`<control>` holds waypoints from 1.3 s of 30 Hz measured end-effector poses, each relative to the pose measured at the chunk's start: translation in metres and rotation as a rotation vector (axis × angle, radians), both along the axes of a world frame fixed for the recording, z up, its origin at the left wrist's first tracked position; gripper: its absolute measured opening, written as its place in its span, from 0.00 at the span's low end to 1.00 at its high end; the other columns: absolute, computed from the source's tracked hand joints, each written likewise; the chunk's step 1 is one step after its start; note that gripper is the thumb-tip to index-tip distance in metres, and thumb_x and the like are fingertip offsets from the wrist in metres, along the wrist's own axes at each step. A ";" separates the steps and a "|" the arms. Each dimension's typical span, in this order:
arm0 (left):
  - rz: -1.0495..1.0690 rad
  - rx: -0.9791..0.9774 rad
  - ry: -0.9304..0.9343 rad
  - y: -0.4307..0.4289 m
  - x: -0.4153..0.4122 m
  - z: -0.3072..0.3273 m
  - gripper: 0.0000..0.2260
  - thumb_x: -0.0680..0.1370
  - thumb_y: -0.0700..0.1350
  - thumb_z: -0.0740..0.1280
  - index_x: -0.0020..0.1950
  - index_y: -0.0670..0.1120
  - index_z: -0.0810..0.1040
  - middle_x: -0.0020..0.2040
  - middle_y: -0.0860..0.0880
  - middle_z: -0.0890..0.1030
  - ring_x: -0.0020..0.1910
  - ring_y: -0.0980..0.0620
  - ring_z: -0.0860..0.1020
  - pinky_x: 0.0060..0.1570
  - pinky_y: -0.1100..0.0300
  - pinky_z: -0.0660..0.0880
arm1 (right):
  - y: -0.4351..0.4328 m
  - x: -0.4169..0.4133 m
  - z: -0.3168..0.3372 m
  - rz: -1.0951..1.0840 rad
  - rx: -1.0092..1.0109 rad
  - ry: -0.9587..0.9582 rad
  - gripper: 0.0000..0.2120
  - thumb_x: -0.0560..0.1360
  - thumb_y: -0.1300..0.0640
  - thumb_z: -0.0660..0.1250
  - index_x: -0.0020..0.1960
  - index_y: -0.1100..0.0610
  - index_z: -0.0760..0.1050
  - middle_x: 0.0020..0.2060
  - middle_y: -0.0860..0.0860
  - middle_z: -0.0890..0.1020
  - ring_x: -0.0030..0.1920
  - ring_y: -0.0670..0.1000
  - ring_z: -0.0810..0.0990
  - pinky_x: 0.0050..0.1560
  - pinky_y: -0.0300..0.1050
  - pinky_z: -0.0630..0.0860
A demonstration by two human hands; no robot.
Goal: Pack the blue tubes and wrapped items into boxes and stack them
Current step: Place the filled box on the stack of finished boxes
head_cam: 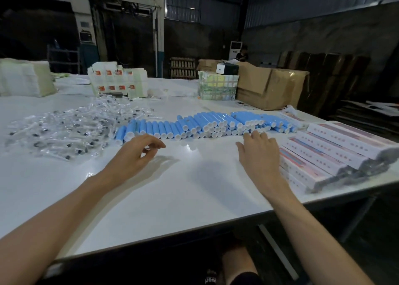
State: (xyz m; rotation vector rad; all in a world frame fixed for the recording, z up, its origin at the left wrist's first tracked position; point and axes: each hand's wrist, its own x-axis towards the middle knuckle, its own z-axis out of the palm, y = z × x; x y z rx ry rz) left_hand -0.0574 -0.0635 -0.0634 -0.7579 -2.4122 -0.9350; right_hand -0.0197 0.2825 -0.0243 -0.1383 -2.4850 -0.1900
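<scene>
Above the white worktop point(194, 187) both hands are empty: the left hand point(138, 148) loosely curled, the right hand point(259, 153) spread flat just short of the blue tubes point(205, 125). Packing looks about to begin; next comes picking a tube. Several dozen tubes; boxes point(334, 153) perhaps six, overlapping; wrapped items point(64, 131) too jumbled to count.

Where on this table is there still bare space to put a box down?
The widest bare patch is the near table, bordered by the blue tubes behind, the wrapped items left and the white boxes right; the left hand and right hand are over it. Those three piles are crowded.
</scene>
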 end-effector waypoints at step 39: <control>1.516 -0.784 -0.402 -0.320 0.112 0.071 0.21 0.88 0.50 0.58 0.75 0.37 0.71 0.74 0.35 0.75 0.73 0.35 0.71 0.69 0.42 0.71 | -0.194 -0.084 -0.047 0.865 -0.445 -0.254 0.14 0.84 0.50 0.61 0.41 0.53 0.74 0.31 0.46 0.78 0.33 0.50 0.77 0.37 0.48 0.75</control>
